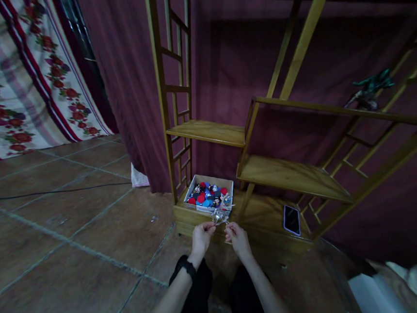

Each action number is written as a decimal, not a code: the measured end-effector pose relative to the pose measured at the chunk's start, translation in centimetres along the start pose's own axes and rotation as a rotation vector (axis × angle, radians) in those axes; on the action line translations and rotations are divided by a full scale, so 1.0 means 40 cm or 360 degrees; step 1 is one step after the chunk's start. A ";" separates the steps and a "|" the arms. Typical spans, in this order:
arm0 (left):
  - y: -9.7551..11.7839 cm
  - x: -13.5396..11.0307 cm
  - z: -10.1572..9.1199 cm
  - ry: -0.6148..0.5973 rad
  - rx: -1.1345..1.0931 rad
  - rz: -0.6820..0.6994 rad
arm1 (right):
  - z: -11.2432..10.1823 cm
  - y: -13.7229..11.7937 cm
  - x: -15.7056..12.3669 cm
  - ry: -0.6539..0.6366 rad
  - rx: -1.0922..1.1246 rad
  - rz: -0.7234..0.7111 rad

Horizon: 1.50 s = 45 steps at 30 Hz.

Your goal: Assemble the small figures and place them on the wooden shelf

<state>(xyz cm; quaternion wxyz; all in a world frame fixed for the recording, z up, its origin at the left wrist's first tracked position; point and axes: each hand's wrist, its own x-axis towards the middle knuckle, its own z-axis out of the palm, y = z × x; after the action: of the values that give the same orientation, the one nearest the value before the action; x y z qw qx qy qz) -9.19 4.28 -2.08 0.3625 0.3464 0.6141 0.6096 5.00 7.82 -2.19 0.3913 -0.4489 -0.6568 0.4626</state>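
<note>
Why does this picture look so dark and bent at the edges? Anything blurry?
Head view: light is dim, so the curtain and shelf undersides go near black; the wide lens bows the shelf rails and floor lines toward the edges; the clear thing between left hand and right hand is too blurred to identify; the box shows its colours fairly well.

a home room, tiled floor [52,209], floral curtain [15,76], wooden shelf unit [286,174]

Going by the left hand [202,237] and right hand [238,239]: box [198,207] sits dead ahead at 12, upright post [165,131] at 11, slanted strut [247,199] at 1. Low shelf [290,176] overhangs at 2, phone [291,220] under it. Tile floor [71,222] from 8 to 10 is wide open.
</note>
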 end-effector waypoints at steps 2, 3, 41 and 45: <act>-0.002 -0.019 0.004 -0.0059 -0.0098 -0.0093 | -0.015 -0.005 -0.024 -0.0008 -0.0066 -0.0030; -0.001 -0.028 0.007 -0.0086 -0.0138 -0.0130 | -0.023 -0.007 -0.034 -0.0010 -0.0087 -0.0039; 0.000 -0.116 0.035 -0.0143 0.0084 0.0031 | -0.067 0.036 -0.070 0.0235 -0.0064 0.0192; -0.025 -0.111 0.043 -0.0225 0.0183 -0.0009 | -0.063 0.027 -0.076 0.0168 -0.0150 0.0114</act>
<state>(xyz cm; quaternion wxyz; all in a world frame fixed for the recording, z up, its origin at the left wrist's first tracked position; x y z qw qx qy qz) -5.46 1.26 -2.97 0.3862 0.4071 0.6217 0.5464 8.45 5.74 -2.84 0.3870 -0.5138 -0.6398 0.4206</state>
